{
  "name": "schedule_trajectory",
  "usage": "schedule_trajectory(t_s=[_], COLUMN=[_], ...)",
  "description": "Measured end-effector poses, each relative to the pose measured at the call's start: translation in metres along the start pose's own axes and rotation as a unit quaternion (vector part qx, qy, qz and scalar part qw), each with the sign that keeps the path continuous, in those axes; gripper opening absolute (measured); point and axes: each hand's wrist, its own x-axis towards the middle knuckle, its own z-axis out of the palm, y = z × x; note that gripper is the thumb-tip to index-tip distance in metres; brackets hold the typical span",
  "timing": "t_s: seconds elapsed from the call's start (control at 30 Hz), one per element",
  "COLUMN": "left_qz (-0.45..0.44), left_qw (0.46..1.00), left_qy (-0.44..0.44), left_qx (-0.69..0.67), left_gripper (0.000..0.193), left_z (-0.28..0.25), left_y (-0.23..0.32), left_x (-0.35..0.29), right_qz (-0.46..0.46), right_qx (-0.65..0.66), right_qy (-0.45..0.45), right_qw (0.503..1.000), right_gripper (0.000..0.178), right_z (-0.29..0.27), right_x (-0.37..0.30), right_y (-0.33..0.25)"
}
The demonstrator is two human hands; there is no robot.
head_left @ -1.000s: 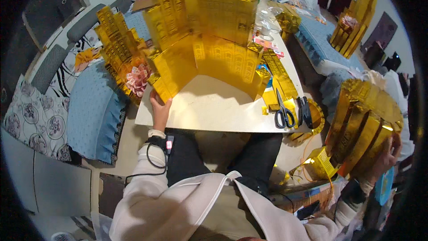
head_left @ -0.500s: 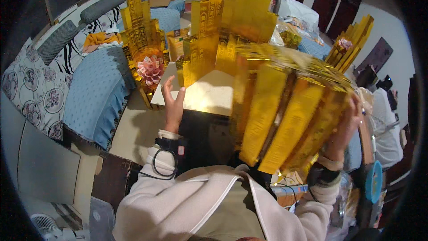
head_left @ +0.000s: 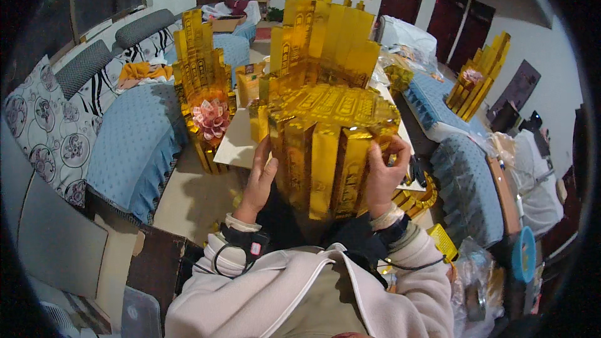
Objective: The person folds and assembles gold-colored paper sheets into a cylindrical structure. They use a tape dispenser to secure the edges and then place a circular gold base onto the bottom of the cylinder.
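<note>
In front of my chest is a round drum of tall gold foil boxes (head_left: 322, 169), standing side by side, with flat gold boxes across its top. My left hand (head_left: 255, 186) presses on its left side, fingers behind the edge and thumb upright in front. On the right side, my right hand (head_left: 385, 175) grips a box edge between thumb and bent fingers. Just beyond the drum rises a taller stepped tower of gold boxes (head_left: 303, 31). A white board (head_left: 236, 141) lies under that tower, partly hidden by the drum.
At left stands another gold tower (head_left: 199, 56) bearing a pink folded-paper flower (head_left: 211, 119). Blue-covered sofas (head_left: 134, 144) line the left side, and a blue-covered seat (head_left: 463, 188) is at right. A blue basin (head_left: 524, 253) and clear plastic bags (head_left: 476, 281) are at lower right.
The gold drum has swung from the right to the middle and turned more upright. My right hand came inward with it; my left hand, apart before, now touches its side.
</note>
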Motion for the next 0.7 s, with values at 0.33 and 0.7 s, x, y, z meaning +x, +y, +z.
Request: schedule_trajectory(t_s=[0.33,0.7], left_qz=[-0.029,-0.072], left_qw=[0.998,0.994], left_qy=[0.049,0.088], left_qx=[0.016,0.006], left_gripper=[0.067,0.068], left_z=[-0.005,-0.02], left_y=[-0.046,-0.069], left_x=[0.021,0.045], right_qz=[-0.005,-0.088], right_qx=[-0.004,-0.035], right_qy=[-0.188,-0.271], right_qw=[0.982,0.958], right_gripper=[0.057,0.056], right_z=[-0.025,-0.047], right_x=[-0.06,-0.051], right_y=[0.04,0.051])
